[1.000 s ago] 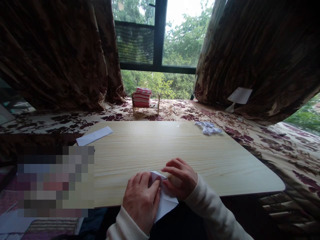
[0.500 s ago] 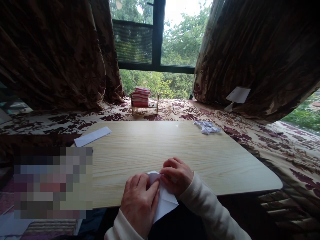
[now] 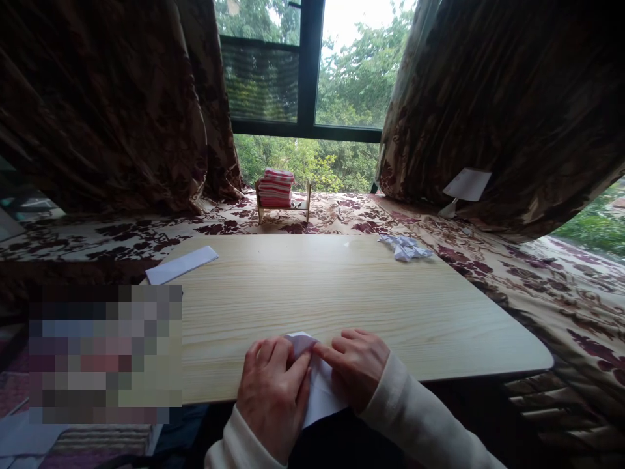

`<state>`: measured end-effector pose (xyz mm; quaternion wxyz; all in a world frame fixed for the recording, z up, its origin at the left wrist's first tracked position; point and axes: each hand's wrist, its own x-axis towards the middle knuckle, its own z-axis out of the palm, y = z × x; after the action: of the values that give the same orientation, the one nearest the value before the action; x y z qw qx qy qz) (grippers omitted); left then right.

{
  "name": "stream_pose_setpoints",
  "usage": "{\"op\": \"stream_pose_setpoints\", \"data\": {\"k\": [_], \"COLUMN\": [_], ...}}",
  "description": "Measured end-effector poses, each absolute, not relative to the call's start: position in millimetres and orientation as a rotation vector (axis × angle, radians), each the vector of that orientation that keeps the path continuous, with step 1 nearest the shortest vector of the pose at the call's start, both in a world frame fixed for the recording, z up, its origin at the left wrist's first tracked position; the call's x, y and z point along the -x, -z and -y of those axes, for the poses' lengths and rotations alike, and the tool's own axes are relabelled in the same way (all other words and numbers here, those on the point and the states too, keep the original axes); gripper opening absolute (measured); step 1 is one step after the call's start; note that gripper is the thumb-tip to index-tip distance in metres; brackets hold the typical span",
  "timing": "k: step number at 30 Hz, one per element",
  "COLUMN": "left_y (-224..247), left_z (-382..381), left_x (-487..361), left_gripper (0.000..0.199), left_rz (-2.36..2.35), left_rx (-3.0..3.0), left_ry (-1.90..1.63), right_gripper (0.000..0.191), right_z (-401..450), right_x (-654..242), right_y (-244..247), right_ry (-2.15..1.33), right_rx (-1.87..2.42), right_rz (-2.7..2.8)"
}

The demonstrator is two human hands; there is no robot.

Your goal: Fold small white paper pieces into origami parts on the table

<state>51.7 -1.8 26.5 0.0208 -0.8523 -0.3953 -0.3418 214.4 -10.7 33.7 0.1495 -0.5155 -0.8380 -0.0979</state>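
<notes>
A partly folded sheet of white paper (image 3: 321,397) lies at the near edge of the wooden table, its lower corner reaching past the edge. My left hand (image 3: 274,387) is closed over the paper's left side, with the thumb pressed along a fold. From the right, my right hand (image 3: 355,366) touches the paper. Its index finger stretches to the fold beside my left thumb, while the other fingers curl in. The right thumb is hidden beneath the hand. Both hands cover much of the paper.
The table (image 3: 234,306) has a folded white paper strip (image 3: 182,265) at the far left and several folded paper pieces (image 3: 404,247) at the far right. Behind it, a small rack (image 3: 283,207) holds striped cloths (image 3: 276,187). A small white lamp (image 3: 466,185) stands near the curtain.
My right hand has shifted slightly right and down, from a pinch at the paper's upper edge to an index finger pressed on the fold. My left hand stays in place.
</notes>
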Motion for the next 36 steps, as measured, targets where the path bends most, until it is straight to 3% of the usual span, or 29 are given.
{"op": "stream_pose_setpoints", "data": {"k": [12,22,36], "left_y": [-24,-29,-33], "left_z": [-17,-34,-14], "left_x": [-11,-40,-29], "left_gripper": [0.022,0.009,0.021], "left_rz": [1.328,1.445,1.170], "left_rx": [2.515,2.764,2.752], "left_ry": [1.120,1.056,0.947], "right_gripper": [0.022,0.027,0.014], "right_z": [4,6,5], "right_x": [-200,-198,-198], "right_y": [-59,-59,-60], "right_ry": [0.155,0.149,0.135], "right_rx": [1.719,1.755,1.724], "right_rz": [2.616,2.600,2.635]}}
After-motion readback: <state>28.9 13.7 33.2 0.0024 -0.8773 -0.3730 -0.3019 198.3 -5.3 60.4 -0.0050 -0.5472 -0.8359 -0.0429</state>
